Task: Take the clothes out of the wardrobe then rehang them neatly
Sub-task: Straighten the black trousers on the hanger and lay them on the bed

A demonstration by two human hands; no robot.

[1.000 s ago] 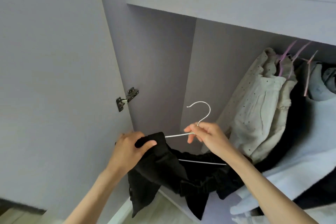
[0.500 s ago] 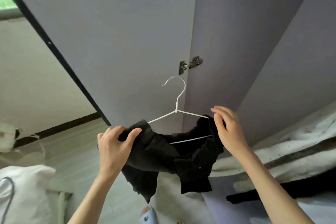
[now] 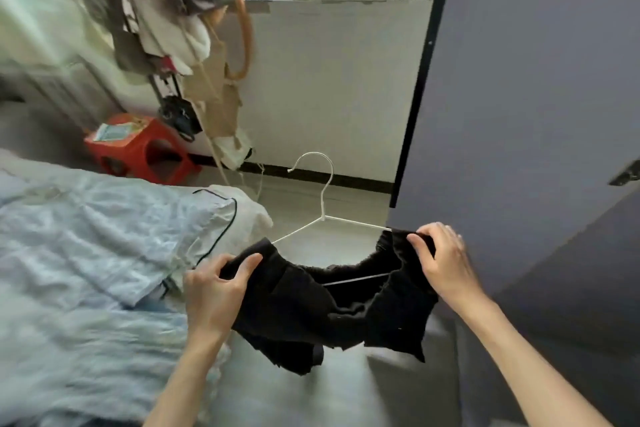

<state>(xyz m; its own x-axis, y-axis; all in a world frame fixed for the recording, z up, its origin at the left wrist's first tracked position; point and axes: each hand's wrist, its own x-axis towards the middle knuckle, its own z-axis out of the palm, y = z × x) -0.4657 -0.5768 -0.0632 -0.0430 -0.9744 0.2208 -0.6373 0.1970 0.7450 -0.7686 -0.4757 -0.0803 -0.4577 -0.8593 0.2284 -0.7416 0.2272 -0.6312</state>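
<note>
Crumpled blk garment (image 3: 332, 302), prob. knit

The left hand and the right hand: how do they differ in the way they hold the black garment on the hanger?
The left hand grips the lower, left end of the black garment with its thumb on top; the right hand pinches the higher, right end. Bare wire of the white hanger shows above the left hand, while the right hand holds cloth pulled up to the hanger's arm. Both hands hold the cloth at one end of the hanger.

Garment (image 3: 332, 308) on hanger (image 3: 320, 204) between both hands; bed (image 3: 86, 253) left; wardrobe door (image 3: 536, 97) right.
</note>
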